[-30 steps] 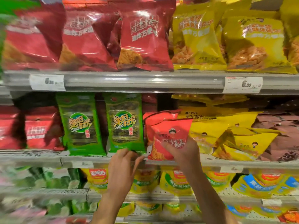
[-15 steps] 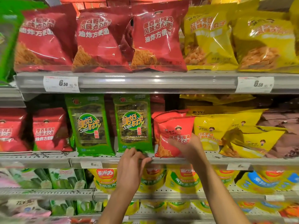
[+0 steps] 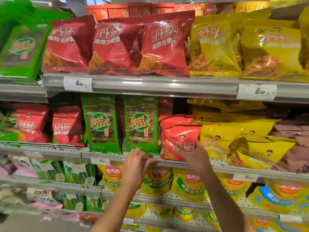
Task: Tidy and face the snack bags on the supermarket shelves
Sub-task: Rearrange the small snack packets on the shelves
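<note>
My right hand [image 3: 194, 157] grips the lower front of a small red snack bag [image 3: 181, 138], which stands upright at the front of the middle shelf [image 3: 222, 169], facing me. Another red bag [image 3: 173, 120] leans behind it. My left hand [image 3: 136, 163] rests with curled fingers on the shelf's front rail, just under the right one of two green seaweed packs [image 3: 141, 124], holding nothing. The other green pack [image 3: 102, 124] stands to its left. To the right of the red bag lie tumbled yellow bags [image 3: 254, 148].
The upper shelf [image 3: 150, 85] carries large red bags [image 3: 115, 47] and yellow bags [image 3: 267, 51], with price tags on its rail. Small red bags [image 3: 66, 126] stand at the middle shelf's left. Brown bags [image 3: 294, 144] lie at far right. Lower shelves hold yellow corn snack bags [image 3: 187, 186].
The view has shifted so the shelves sit further right and lower in frame. My right hand has set the red bag a little more upright; my left hand stays on the rail.
</note>
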Motion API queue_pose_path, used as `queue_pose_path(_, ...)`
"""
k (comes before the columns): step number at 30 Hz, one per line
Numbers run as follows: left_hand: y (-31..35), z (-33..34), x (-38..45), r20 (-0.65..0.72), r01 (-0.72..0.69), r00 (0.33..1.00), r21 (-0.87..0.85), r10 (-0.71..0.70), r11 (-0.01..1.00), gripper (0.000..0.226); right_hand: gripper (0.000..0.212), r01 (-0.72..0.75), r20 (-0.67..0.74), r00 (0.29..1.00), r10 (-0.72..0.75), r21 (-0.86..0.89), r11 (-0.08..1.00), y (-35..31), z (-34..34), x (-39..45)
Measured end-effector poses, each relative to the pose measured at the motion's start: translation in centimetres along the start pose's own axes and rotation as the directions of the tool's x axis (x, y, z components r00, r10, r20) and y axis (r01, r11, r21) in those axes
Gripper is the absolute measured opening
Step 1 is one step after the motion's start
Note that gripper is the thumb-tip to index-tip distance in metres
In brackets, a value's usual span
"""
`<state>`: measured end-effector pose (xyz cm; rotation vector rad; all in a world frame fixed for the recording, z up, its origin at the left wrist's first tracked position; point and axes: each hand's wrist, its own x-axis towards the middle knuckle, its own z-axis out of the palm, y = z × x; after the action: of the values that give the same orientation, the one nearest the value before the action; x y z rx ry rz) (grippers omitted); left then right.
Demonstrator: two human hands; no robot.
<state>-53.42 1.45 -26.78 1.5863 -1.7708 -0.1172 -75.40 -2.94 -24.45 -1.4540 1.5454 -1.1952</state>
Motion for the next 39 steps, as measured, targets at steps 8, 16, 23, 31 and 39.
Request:
queue_pose_path(8,0.0,0.1,-0.1,0.006,0.014,1.0,0.014,-0.014,1.0,0.02,0.057,0.072,-0.047,0.996,-0.072,-0.001,0.997,1.5,-0.4,-2.2)
queue_pose_path(16,-1.8,-0.7,0.3,0.106,-0.055,0.993,-0.025,0.057,0.998,0.025,0.055,0.033,-0.38,0.919,-0.108,-0.199,0.98,1.5,1.5,-4.9)
queue_pose_path(23,-8.0,-5.6,0.8,0.043,-0.206,0.978,0.033,0.204,0.978,0.013,0.034,0.164,-0.656,0.685,-0.318,-0.286,0.944,-1.2,8.7,-7.4)
queue_pose_path(31,-15.1,-9.5,1.0,-0.018,-0.175,0.984,0.109,0.178,0.979,0.015,0.037,0.153,-0.464,0.848,-0.256,-0.248,0.957,-4.2,15.3,-5.6)
queue_pose_path(39,-15.8,-10.6,1.1,-0.005,-0.124,0.992,0.092,0.125,0.988,0.016,0.061,-0.08,-0.258,0.965,0.039,-0.151,0.985,-6.5,15.9,-0.4)
